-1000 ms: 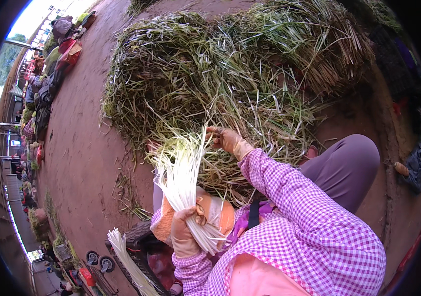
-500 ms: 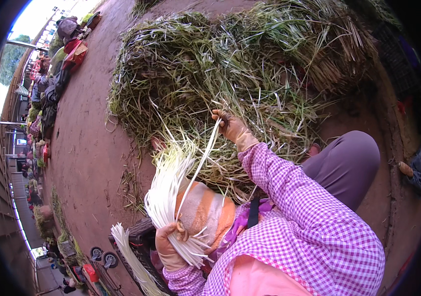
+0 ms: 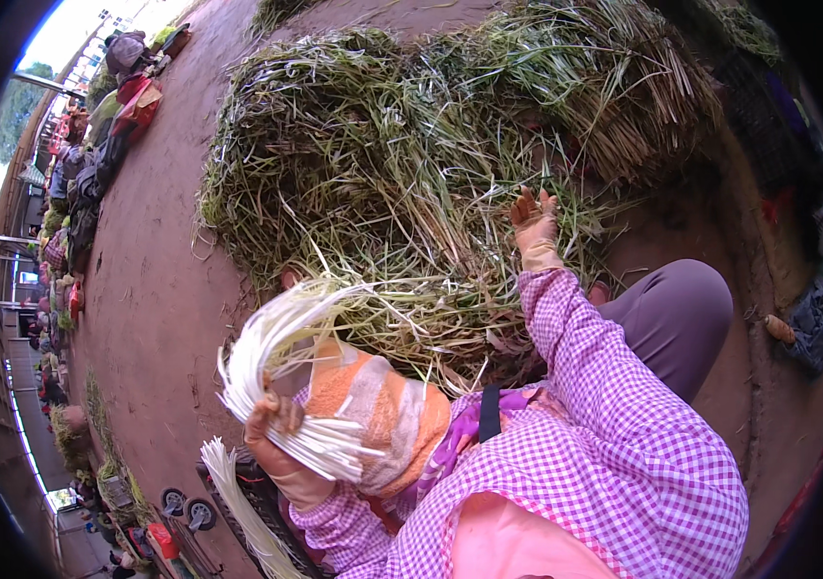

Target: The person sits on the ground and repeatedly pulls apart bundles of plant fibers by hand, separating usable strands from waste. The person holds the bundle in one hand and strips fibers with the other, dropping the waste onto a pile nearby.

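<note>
Since half a second ago, the right hand (image 3: pixel 535 232) has swung forward and to the right, away from the bundle of white stalks (image 3: pixel 262 347), and the long stalk it then held no longer shows in it. The left hand (image 3: pixel 276 439) has shifted further left with the bundle, whose upper part now droops over in an arch.

Largest is the heap of green and straw-coloured leaves (image 3: pixel 363 145), spread over the brown floor (image 3: pixel 151 261) in front of the person. Next come the bent leg (image 3: pixel 677 318) in purple-grey trousers on the right, and the orange-and-white towel (image 3: pixel 387 410) across the lap. At lower left is a dark crate (image 3: pixel 255 475), with a second white bundle (image 3: pixel 240 502) lying along its left side.

The first bundle is at the left side of the towel, held in the left hand. From the fist its cut ends point right, over the towel; the rest rises beyond the fist and curves to the right, so the long axis is a hook, its pale tips reaching toward the near edge of the heap. Seen from the right hand, the bundle lies to the left and closer to the body, well apart.

The left fingers are clenched around the stalks near their cut ends. The right fingers are spread and released above the heap, with nothing visible between them.
</note>
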Available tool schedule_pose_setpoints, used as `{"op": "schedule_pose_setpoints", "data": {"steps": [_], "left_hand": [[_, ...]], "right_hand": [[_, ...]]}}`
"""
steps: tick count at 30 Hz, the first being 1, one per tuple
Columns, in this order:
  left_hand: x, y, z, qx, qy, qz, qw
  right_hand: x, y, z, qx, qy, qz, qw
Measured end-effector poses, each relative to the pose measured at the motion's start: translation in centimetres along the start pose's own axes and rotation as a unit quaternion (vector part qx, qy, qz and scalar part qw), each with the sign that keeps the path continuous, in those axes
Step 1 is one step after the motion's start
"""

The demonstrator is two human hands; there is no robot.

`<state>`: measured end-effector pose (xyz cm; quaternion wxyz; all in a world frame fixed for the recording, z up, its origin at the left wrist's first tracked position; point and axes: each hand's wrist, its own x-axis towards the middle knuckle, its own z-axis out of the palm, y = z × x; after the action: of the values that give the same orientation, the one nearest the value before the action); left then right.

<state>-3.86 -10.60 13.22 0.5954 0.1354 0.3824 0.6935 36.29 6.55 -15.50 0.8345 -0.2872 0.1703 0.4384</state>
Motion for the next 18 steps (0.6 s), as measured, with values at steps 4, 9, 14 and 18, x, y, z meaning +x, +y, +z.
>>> {"op": "schedule_pose_setpoints", "data": {"steps": [4,9,14,18], "left_hand": [[9.7,0.4,1.4,-0.144,-0.102,0.094,0.98],[15.8,-5.8,2.0,-0.246,-0.114,-0.121,0.955],[15.9,-9.1,1.2,-0.166,-0.082,-0.166,0.969],[15.7,-8.0,1.9,-0.113,-0.032,-0.106,0.987]], "right_hand": [[-2.1,3.3,1.5,-0.208,-0.187,0.157,0.947],[-3.8,12.7,4.0,-0.861,-0.283,-0.048,0.42],[-0.7,15.0,5.3,-0.947,-0.272,0.0,0.172],[-1.5,11.7,7.5,-0.824,-0.215,0.095,0.516]]}}
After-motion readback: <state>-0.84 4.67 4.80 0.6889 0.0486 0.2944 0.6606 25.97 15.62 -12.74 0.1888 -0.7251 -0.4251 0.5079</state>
